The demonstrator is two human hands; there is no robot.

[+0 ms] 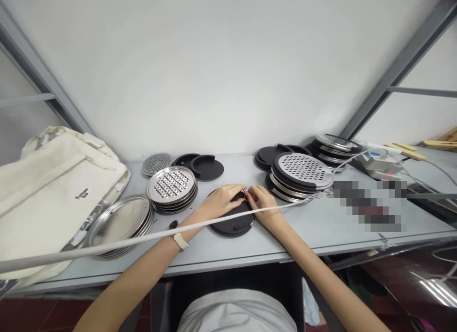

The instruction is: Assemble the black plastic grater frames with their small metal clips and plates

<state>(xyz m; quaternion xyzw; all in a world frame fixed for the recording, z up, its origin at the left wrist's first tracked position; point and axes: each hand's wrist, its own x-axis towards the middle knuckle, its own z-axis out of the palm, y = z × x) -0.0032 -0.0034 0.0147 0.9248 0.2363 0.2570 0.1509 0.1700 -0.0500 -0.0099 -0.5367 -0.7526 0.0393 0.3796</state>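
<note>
A round black disc (232, 225) lies on the table in front of me, with a small hole near its front edge. A thin bright rim shows along its right side. Bent over its far part, my left hand (224, 200) has its fingers closed at the disc's far right edge. My right hand (263, 202) meets it there, thumb and fingers pinched at the same edge. Something small and shiny shows between the fingertips, too small to name. Left of the disc stands a stack of round metal grater plates (172, 184); to the right, grater plates with black rims (302, 172) are piled.
A white cable (214, 221) crosses in front of my forearms. Smooth metal discs (119, 220) and a cream bag (53, 189) are at left. More black discs (209, 168) lie near the wall. A white device (380, 165) sits at right, near a blurred patch.
</note>
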